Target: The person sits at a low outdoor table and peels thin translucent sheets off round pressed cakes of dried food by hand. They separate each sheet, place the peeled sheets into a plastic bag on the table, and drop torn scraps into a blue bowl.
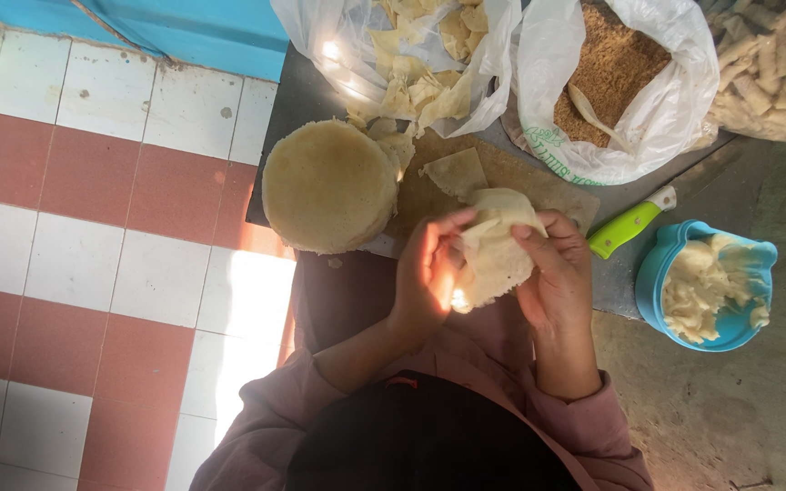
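Both hands, left hand [429,273] and right hand [555,273], are closed around one pale wrapper [493,245], folding it just off the board's [511,177] near edge. A thick wrapper stack [327,185] at the board's left end looks untouched, while finished rolls [775,68] fill a bag at the far right, so I'd judge much remains.

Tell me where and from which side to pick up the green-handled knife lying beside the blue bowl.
Take the knife by its green handle, coming from the near right, by the blue bowl. The handle lies bare on the dark board and points toward that corner. Its white end and blade run up toward the bag of brown crumbs, the blade hidden. Both hands hold a pale wrapper.
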Tool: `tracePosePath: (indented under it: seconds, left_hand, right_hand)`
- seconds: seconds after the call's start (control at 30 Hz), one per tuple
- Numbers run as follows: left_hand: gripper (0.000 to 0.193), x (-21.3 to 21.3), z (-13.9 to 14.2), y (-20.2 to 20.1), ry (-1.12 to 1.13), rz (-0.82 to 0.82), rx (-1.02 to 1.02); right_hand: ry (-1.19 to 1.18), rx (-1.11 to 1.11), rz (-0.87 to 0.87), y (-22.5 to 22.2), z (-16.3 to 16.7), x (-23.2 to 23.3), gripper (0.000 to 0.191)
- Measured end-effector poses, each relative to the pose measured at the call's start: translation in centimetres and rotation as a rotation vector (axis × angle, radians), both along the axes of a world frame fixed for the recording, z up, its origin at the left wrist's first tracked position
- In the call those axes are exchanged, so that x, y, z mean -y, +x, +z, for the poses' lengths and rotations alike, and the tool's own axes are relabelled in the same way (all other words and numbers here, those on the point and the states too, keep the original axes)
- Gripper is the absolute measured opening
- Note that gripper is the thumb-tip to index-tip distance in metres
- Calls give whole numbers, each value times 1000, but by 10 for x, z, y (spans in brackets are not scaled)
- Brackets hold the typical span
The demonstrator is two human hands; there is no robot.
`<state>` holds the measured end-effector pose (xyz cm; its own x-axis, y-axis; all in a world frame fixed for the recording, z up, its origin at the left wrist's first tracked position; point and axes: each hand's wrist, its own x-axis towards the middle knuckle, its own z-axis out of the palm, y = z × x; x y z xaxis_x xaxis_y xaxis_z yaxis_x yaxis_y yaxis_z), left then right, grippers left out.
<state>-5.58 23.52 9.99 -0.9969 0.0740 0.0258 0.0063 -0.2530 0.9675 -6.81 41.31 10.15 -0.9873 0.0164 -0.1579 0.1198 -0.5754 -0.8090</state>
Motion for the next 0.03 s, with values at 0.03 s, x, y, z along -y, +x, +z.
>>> tracePosePath:
  seconds: [0.03]
  left_hand:
    - [36, 0, -5, -3, 40, 23, 53]
  right_hand:
    - [26, -22, -23, 1, -5, -3, 30]
